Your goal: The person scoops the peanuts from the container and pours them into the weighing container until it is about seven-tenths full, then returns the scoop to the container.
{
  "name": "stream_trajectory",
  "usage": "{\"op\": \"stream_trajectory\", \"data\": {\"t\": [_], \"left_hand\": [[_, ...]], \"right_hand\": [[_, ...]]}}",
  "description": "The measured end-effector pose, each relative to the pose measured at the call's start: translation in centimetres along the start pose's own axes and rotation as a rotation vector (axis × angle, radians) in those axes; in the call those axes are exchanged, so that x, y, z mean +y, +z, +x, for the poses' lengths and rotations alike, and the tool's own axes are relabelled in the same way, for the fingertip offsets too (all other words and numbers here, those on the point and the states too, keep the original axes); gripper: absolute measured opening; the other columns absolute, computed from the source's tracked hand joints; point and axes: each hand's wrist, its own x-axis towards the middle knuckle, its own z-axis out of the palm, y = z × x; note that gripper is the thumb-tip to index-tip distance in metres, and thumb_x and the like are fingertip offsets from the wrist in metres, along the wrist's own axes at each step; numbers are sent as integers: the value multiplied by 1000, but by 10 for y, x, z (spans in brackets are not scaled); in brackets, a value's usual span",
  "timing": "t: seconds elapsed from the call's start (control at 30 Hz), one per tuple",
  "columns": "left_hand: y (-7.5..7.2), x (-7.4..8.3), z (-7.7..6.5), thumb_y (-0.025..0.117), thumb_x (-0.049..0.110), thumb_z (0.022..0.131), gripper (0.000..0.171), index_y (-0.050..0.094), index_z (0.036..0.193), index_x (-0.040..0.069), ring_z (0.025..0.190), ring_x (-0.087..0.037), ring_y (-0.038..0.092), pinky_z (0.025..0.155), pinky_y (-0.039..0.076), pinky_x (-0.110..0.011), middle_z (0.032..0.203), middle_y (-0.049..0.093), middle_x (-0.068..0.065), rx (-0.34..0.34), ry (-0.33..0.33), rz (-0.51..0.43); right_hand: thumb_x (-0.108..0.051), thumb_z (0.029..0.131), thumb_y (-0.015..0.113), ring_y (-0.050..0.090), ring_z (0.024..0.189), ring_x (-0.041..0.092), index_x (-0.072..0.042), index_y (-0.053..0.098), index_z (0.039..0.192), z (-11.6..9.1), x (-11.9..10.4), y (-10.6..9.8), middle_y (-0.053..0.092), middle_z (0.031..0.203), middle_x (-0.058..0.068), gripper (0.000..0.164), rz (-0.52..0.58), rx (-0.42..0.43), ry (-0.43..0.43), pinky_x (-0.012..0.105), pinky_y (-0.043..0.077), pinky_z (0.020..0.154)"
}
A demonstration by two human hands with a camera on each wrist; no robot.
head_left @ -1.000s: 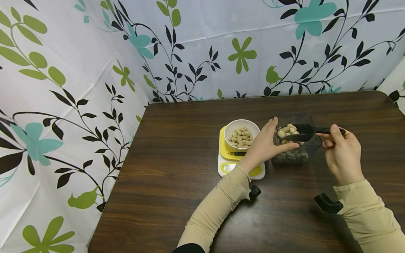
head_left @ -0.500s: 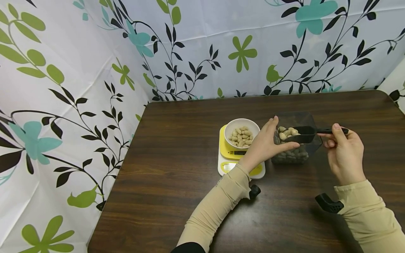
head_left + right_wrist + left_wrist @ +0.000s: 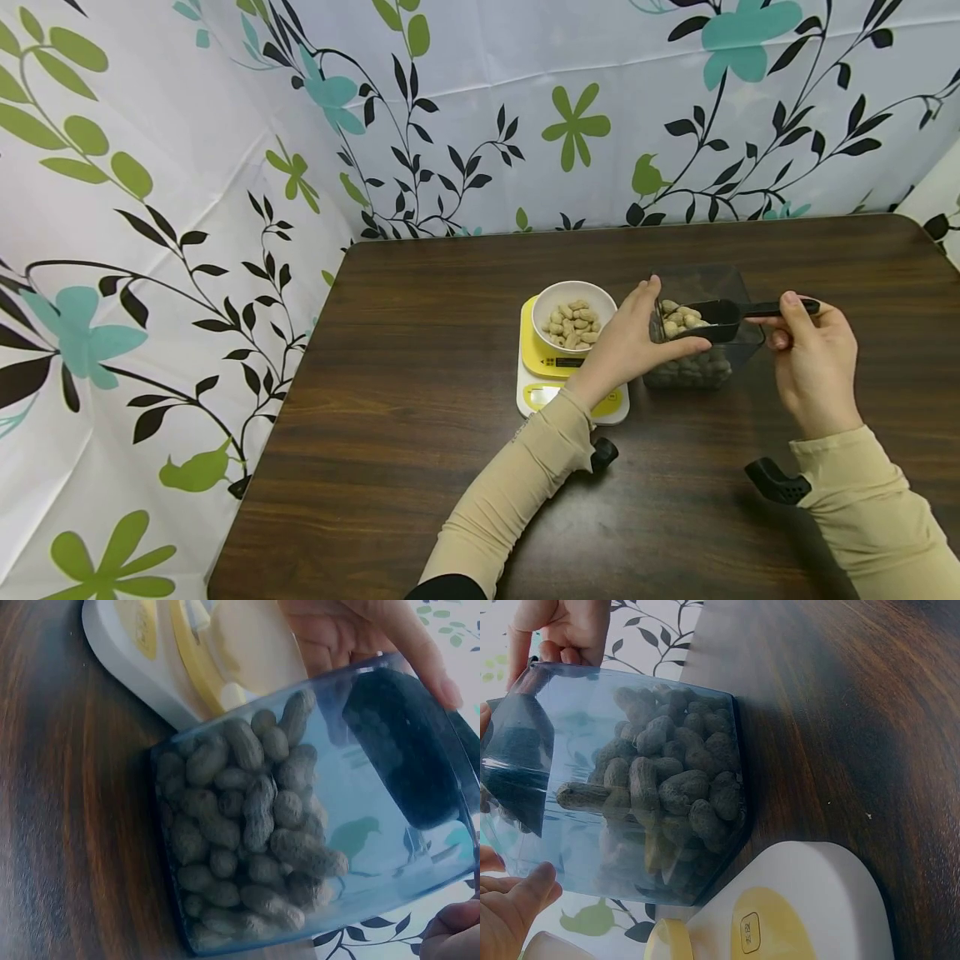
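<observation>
A clear square container point(image 3: 742, 354) stands tilted or flared at the right of the scale; unshelled peanuts point(image 3: 259, 814) fill its lower part. My left hand point(image 3: 628, 337) holds its left rim, thumb along the near side and fingers on the far side. With my right hand point(image 3: 813, 367) I pinch the handle of a black scoop point(image 3: 722, 320). The scoop lies inside the container's upper part, above the heap, with several peanuts point(image 3: 678, 317) at its mouth. Through the wall its dark underside point(image 3: 405, 750) shows in the right wrist view.
Left of the container, a white bowl point(image 3: 538, 327) with peanuts sits on a yellow and white kitchen scale point(image 3: 531, 358). My left forearm crosses in front of the scale's panel. The brown table point(image 3: 420, 375) ends at a patterned curtain point(image 3: 480, 108) behind and left.
My right hand and the scoop shifted slightly right, then back left toward the container's left side. The left hand, bowl and scale stay in place.
</observation>
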Motion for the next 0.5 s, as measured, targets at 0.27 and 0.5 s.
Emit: {"op": "stream_trajectory", "data": {"t": [0.27, 0.5], "left_hand": [[1, 0, -1, 61, 63, 79, 96, 4, 149, 31, 144, -5, 16, 114, 29, -33, 157, 13, 8, -7, -12, -8], [0, 0, 0, 61, 63, 78, 96, 5, 149, 30, 144, -4, 16, 114, 29, -33, 156, 13, 10, -1, -13, -1]], "right_hand": [[-4, 90, 55, 45, 52, 14, 1, 42, 97, -1, 2, 0, 61, 67, 11, 16, 48, 3, -2, 22, 34, 51], [-4, 91, 55, 43, 52, 15, 2, 47, 93, -2, 1, -2, 63, 66, 14, 11, 106, 20, 24, 24, 34, 51]]}}
